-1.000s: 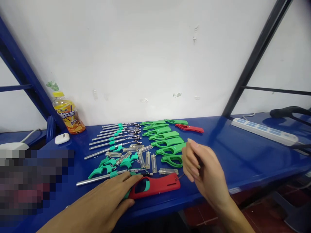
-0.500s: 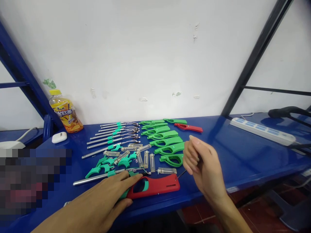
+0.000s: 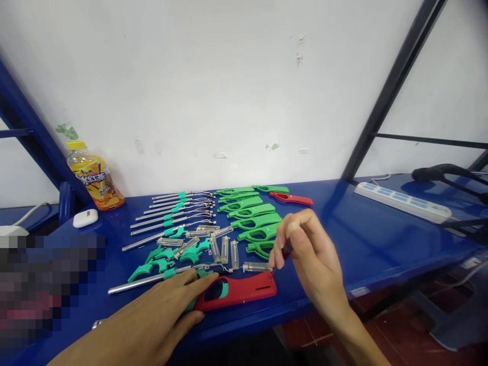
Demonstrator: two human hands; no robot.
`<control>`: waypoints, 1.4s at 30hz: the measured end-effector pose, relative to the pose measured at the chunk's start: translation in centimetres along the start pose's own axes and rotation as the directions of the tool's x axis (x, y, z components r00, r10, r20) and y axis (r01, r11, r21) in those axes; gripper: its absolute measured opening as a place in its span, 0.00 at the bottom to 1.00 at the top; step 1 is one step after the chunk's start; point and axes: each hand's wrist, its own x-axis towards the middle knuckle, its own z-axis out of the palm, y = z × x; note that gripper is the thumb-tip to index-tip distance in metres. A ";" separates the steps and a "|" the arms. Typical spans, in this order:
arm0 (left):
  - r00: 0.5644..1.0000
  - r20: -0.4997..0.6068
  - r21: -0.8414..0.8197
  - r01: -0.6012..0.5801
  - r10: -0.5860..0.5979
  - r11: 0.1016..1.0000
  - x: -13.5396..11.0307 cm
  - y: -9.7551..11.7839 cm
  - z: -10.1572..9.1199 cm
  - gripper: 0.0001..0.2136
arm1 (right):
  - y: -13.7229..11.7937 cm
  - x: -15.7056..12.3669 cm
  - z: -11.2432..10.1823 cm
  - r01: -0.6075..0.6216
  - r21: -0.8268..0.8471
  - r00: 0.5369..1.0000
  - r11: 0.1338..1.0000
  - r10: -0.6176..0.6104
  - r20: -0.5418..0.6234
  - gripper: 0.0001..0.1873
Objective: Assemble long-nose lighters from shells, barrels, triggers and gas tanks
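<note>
Head cam, the only view: a person works at a blue table [image 3: 366,244] w/ a red handle [image 3: 247,290] lying lengthwise at its near edge; take that handle as clock centre. L hand [image 3: 168,300] comes in from 9 o'clock, half-curled over the handle's looped end, thumb on the near side, pinning it down. R hand [image 3: 312,254], at 2 o'clock, is closed in a loose fist round a slim dark tool [image 3: 286,249], prob. a screwdriver, its tip at or by the handle's far R end; can't tell if they touch.

Progress, I'd say: the red handle is the furthest-along pc., as a teal insert [image 3: 224,290] shows inside its loop. What's fitted under L hand is hidden.

Everything else looks undone, lying in separate parts. Metal rods [image 3: 143,241] w/ wires sit in a row at 10–11 o'clock, plus a nearer rod [image 3: 141,283] at 9–10. Loose teal pcs. [image 3: 140,272] are scattered at 10, clear cartridges [image 3: 224,249] mostly at 11, green shells [image 3: 270,232] stacked at 12–1. A 2nd red shell [image 3: 299,200] lies at 1, well apart; too small to tell what's in it.
</note>
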 end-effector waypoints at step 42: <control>0.996 0.040 0.002 0.084 -0.084 0.996 -0.2 0.5 0.3 0.23 | 1.9 -0.9 -0.1 0.184 -0.098 0.981 0.978 -0.190 -0.050 0.13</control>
